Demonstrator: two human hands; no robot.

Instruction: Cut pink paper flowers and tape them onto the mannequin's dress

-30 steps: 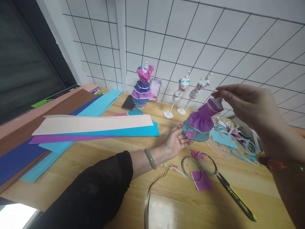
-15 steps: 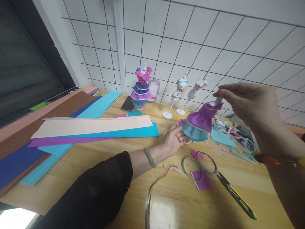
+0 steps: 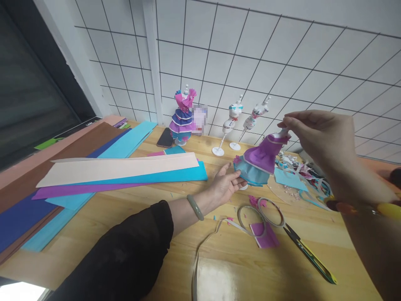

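A miniature dress form in a purple and light-blue paper dress (image 3: 261, 156) hangs tilted above the table. My right hand (image 3: 322, 133) is closed in a pinch at its white neck, the fingertips together at the top. My left hand (image 3: 224, 184) reaches in from the left, its fingers stretched out and touching the light-blue hem, its thumb apart from the skirt. A small pink paper flower (image 3: 237, 159) sits on the skirt's left edge. Below the dress lie two rolls of narrow tape (image 3: 271, 212), a purple paper scrap (image 3: 265, 236) and yellow-green snips (image 3: 310, 253).
Long coloured paper sheets (image 3: 125, 169) cover the table's left. At the back stand another dressed form (image 3: 182, 119), two bare-stemmed forms (image 3: 218, 151) and a phone (image 3: 166, 138). Scraps and ribbons (image 3: 310, 175) pile up at the right. A tiled wall (image 3: 250, 62) rises behind.
The dressed form has shifted slightly left in view, along with the whole scene. My left thumb has drawn away from the skirt, and its fingers now overlap the hem.
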